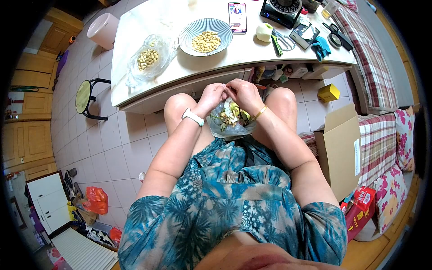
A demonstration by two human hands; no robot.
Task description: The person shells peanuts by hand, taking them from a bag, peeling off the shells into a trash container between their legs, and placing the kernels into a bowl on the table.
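Note:
My left hand and my right hand meet just off the table's front edge, fingertips pinched together. Whatever lies between the fingers is too small and too hidden to name. Right below them, between the knees, an open plastic bag holds peels and scraps. On the table stands a striped bowl with pale peanuts in it. To its left, a clear plastic bag lies open around more peanuts, which look unshelled.
The white table bears a phone, a round pale peeled item, a green-handled peeler, scissors and a blue cloth. A stool and pink bin stand left; a cardboard box sits right.

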